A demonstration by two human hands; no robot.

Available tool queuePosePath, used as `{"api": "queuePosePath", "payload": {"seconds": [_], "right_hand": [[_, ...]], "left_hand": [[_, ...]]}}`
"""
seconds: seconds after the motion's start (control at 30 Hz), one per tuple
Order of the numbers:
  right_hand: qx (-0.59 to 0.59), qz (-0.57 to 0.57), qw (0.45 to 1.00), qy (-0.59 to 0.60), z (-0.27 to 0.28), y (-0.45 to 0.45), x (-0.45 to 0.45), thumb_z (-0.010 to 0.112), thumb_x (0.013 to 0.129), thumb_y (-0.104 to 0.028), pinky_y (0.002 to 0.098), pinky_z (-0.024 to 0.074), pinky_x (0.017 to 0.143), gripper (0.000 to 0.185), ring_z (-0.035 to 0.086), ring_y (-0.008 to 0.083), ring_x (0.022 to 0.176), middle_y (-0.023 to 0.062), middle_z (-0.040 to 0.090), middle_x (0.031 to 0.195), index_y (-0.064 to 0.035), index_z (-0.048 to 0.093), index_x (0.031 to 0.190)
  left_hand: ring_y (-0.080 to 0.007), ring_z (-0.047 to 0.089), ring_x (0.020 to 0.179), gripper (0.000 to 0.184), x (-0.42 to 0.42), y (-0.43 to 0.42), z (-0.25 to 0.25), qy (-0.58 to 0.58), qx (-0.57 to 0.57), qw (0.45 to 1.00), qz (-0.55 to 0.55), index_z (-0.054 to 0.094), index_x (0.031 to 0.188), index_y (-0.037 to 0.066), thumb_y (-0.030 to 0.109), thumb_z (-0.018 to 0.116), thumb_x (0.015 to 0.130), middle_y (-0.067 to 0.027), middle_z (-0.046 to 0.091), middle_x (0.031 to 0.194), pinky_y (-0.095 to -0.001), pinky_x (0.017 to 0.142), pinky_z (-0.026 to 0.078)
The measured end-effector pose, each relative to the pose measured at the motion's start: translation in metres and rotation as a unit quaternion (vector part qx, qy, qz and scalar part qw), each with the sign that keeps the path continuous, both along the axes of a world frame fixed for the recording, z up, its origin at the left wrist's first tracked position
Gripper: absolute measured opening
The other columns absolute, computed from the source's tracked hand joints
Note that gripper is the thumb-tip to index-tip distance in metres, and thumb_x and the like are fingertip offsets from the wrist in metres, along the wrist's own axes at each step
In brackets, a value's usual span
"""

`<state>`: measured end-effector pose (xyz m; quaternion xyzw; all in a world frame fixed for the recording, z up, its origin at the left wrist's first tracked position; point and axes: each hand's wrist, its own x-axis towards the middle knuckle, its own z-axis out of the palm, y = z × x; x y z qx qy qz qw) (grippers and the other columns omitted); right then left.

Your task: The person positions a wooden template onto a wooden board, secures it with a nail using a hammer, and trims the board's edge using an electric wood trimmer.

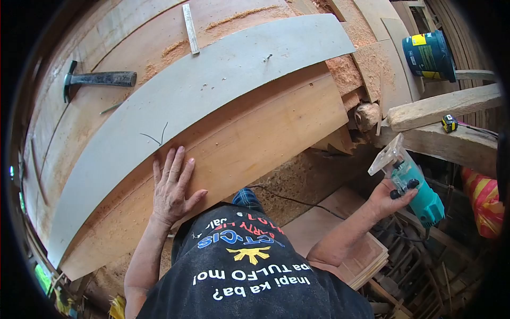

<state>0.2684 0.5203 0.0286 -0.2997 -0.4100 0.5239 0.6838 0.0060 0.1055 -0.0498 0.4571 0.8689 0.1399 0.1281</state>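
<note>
My left hand (pixel 172 186) lies flat with fingers spread on a brown wooden board (pixel 265 133), near the edge of a grey curved panel (pixel 212 80) that overlaps the board. Off to the right, my right hand (pixel 390 199) is wrapped round a teal power tool (pixel 417 191) with a clear base, held away from the board. Pencil marks forming a V show on the grey panel, just above my left fingertips. A small nail or screw (pixel 268 57) stands on the panel's upper part.
A hammer (pixel 103 79) and a thin wood strip (pixel 190 29) lie beyond the panel. Sawdust (pixel 345 74) covers the boards at the upper right, near a dark green bucket (pixel 429 55). A tape measure (pixel 449 123) rests on a timber beam (pixel 446 143). Stacked boards (pixel 366 260) are at the lower right.
</note>
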Motion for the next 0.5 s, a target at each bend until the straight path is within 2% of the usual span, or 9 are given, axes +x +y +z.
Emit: {"api": "queuePosePath", "payload": {"seconds": [0.1,0.2,0.37,0.4,0.43,0.5], "right_hand": [[0.016,-0.013,1.0,0.006,0.006,-0.005,0.002,0.067,0.091,-0.036,0.0556,0.042,0.111,0.051,0.056,0.0329,0.124,0.013,0.059,0.132,-0.006,0.055,0.131],[0.042,0.035,0.998,0.011,0.005,-0.008,0.012,0.067,0.092,-0.034,0.0553,0.0415,0.111,0.053,0.056,0.0324,0.125,0.0149,0.058,0.135,-0.003,0.054,0.133],[0.083,0.012,0.995,0.06,0.012,-0.013,0.02,0.063,0.097,-0.028,0.048,0.0443,0.11,0.043,0.058,0.0318,0.122,0.0168,0.06,0.13,0.0005,0.056,0.128],[0.164,-0.035,0.983,-0.078,0.01,-0.012,0.019,0.063,0.097,-0.026,0.0465,0.047,0.105,0.041,0.06,0.0318,0.116,0.0186,0.061,0.126,0.0022,0.056,0.126],[0.242,-0.102,0.945,-0.197,0.008,-0.011,0.019,0.064,0.097,-0.024,0.045,0.0497,0.1,0.039,0.062,0.0317,0.111,0.0204,0.062,0.121,0.0038,0.056,0.124],[0.397,-0.198,0.819,-0.364,0.006,-0.018,0.008,0.067,0.093,-0.022,0.0448,0.0508,0.092,0.034,0.062,0.0342,0.101,0.0202,0.063,0.11,0.0033,0.056,0.114]], "left_hand": [[-0.0377,0.024,0.15,0.078,0.001,-0.003,-0.002,0.009,0.014,1.0,0.001,0.05,0.143,0.009,0.05,0.072,0.081,-0.0183,0.03,0.16,-0.06,0.12,0.012],[-0.0359,0.028,0.149,0.077,0.002,0.001,-0.002,0.024,0.028,0.999,0.011,0.052,0.14,0.008,0.049,0.074,0.079,-0.0168,0.033,0.159,-0.0605,0.119,0.016],[-0.0358,0.032,0.146,0.074,0.004,0.0,-0.003,0.044,0.045,0.998,0.017,0.053,0.14,0.01,0.051,0.072,0.082,-0.0151,0.035,0.158,-0.0601,0.117,0.022],[-0.0369,0.032,0.146,0.073,0.004,0.002,-0.004,0.038,0.069,0.997,0.012,0.052,0.141,0.011,0.052,0.071,0.083,-0.0155,0.036,0.158,-0.06,0.117,0.022],[-0.0379,0.032,0.146,0.072,0.004,0.001,-0.006,0.035,0.081,0.996,0.022,0.052,0.141,0.012,0.052,0.069,0.084,-0.0158,0.037,0.157,-0.0599,0.117,0.022],[-0.037,0.034,0.145,0.069,0.005,-0.009,-0.013,0.046,0.114,0.992,0.011,0.053,0.14,0.011,0.052,0.069,0.086,-0.0158,0.038,0.156,-0.0591,0.117,0.024]]}}
